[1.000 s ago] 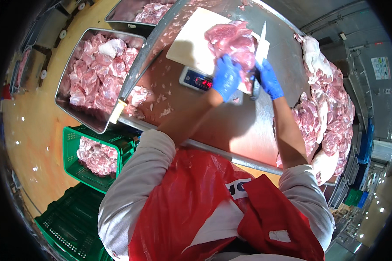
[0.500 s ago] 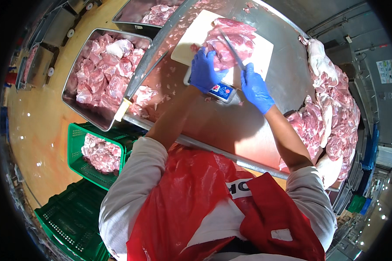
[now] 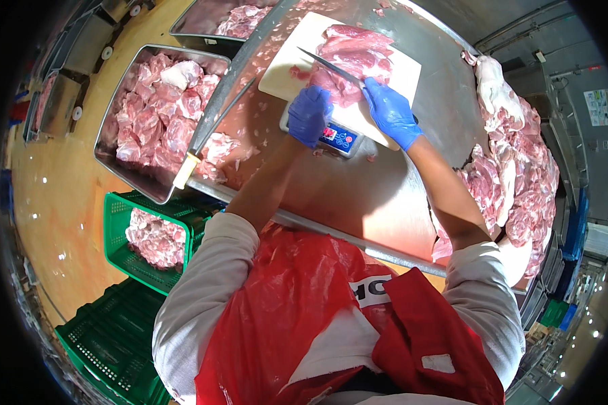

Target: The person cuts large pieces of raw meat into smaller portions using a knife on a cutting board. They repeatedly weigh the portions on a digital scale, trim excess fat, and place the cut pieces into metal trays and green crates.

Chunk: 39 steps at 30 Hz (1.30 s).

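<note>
A slab of raw pink meat (image 3: 358, 57) lies on a white cutting board (image 3: 284, 73) at the far middle of the metal table. My right hand (image 3: 392, 115), in a blue glove, is closed around a knife (image 3: 331, 67). The blade slants over the meat, its tip toward the far left beyond the meat's edge. My left hand (image 3: 308, 116), also blue-gloved, is curled at the near left edge of the meat; whatever its fingers hold is hidden. Under the board's near side, a small scale (image 3: 339, 140) with a blue panel sticks out.
A sharpening steel (image 3: 186, 171) with a pale handle rests along the table's left edge. Left of it stands a metal tub of meat (image 3: 101, 135), with green crates (image 3: 125, 250) below. Large meat pieces (image 3: 520, 169) are heaped at the right. Meat scraps (image 3: 219, 148) lie near the left rim.
My left hand has drawn back toward me and curled its fingers. The knife has swung so its tip points farther left, and my right hand has turned with it.
</note>
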Available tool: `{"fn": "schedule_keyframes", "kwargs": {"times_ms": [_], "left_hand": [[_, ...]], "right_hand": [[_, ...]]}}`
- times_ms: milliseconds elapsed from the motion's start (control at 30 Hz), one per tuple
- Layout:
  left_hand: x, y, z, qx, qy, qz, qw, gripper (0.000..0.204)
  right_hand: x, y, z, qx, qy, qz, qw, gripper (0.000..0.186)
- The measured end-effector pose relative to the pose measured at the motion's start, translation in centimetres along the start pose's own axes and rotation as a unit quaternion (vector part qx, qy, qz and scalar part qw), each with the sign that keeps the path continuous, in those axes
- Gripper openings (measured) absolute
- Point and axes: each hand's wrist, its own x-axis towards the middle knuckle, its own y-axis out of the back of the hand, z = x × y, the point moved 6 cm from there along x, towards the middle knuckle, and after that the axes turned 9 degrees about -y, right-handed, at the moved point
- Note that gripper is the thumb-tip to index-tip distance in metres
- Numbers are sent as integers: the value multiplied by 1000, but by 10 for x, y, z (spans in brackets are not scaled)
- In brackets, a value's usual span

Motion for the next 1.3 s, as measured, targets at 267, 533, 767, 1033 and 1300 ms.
{"fn": "schedule_keyframes", "kwargs": {"times_ms": [267,533,767,1033,1300], "left_hand": [[-3,10,-18,-70,7,5,998,29],[21,27,35,45,40,-8,998,33],[7,-2,10,27,14,-31,999,29],[-8,27,-43,-42,95,-51,993,21],[5,48,-33,33,67,32,997,36]], "right_hand": [[-92,34,138,-193,-62,-261,944,18],[-49,25,33,-10,-15,-51,999,16],[3,-21,-19,-39,-31,-99,994,21],[-86,44,94,-184,-78,-315,928,25],[-35,11,-6,6,-57,-141,988,24]]}}
